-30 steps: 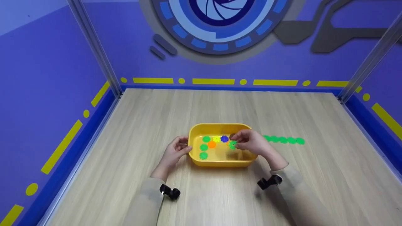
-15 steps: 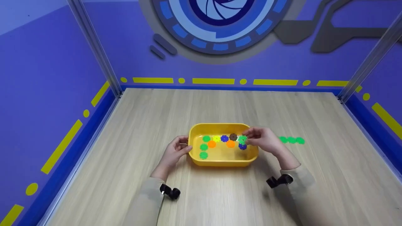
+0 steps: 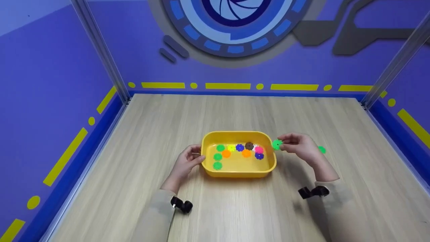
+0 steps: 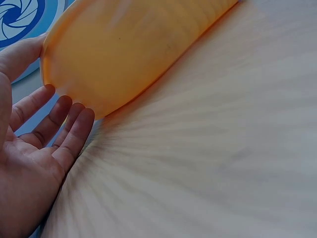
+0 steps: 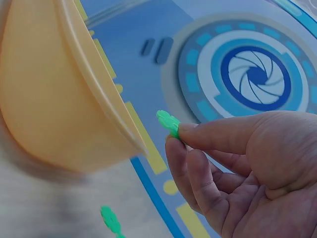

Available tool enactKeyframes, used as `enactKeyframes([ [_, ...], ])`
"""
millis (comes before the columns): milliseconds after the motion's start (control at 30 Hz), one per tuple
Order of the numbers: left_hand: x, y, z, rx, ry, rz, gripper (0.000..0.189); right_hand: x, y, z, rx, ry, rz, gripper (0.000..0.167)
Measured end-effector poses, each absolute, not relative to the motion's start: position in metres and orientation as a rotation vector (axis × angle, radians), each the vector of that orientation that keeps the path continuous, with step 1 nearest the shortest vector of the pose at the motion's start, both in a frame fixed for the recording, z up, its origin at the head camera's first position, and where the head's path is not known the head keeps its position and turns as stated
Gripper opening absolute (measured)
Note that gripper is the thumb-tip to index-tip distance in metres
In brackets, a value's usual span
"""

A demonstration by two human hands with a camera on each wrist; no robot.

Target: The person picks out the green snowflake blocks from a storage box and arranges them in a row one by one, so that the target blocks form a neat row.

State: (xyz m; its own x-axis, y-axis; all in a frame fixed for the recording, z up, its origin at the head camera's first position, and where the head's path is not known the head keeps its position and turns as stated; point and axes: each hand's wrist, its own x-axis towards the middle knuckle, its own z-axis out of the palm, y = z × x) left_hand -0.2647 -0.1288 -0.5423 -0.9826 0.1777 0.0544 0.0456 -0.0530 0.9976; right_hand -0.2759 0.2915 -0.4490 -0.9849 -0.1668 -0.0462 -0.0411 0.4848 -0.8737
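Observation:
My right hand [image 3: 300, 146] pinches a green snowflake disc [image 3: 277, 145] between thumb and forefinger, just past the right rim of the yellow plastic tub [image 3: 238, 174]. The right wrist view shows this disc edge-on at the fingertips, above the table. My left hand [image 3: 185, 164] holds the tub's left end, its thumb at the rim and its fingertips against the outer wall in the left wrist view. Inside the tub lie several more discs: green ones [image 3: 217, 156] at the left, then yellow, orange, blue, brown and a pink disc [image 3: 258, 150] towards the right.
Right of the tub, a green disc [image 3: 321, 149] at the end of a row shows beyond my right hand, which hides the others. Purple panels [image 3: 228, 74] and metal corner posts [image 3: 100, 47] border the wooden table [image 3: 235, 208].
My right hand has moved right with the green disc, from over the tub to beyond its right rim, uncovering the pink and blue discs. The left hand has stayed at the tub.

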Motion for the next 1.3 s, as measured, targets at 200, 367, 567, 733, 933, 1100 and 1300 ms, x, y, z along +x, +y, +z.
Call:
enactKeyframes([
  [200,-0.264,-0.129,-0.541,0.229,2.099,2.194,0.046,-0.273,0.313,-0.450,-0.196,2.615,-1.581,0.041],
  [367,-0.265,-0.129,-0.541,0.226,2.111,2.184,0.046,-0.271,0.329,-0.453,-0.156,2.650,-1.575,0.044],
  [567,-0.265,-0.129,-0.543,0.223,2.105,2.187,0.045,-0.271,0.352,-0.457,-0.071,2.640,-1.613,0.049],
  [733,-0.265,-0.129,-0.542,0.209,2.105,2.186,0.045,-0.272,0.371,-0.460,-0.005,2.612,-1.659,0.051],
  [933,-0.265,-0.129,-0.541,0.210,2.109,2.181,0.045,-0.273,0.389,-0.465,0.081,2.591,-1.735,0.044],
  [1100,-0.265,-0.129,-0.542,0.235,2.118,2.179,0.046,-0.273,0.402,-0.469,0.140,2.512,-1.878,0.035],
  [1300,-0.265,-0.129,-0.541,0.219,2.092,2.195,0.046,-0.273,0.416,-0.475,0.247,2.414,-2.012,0.022],
])
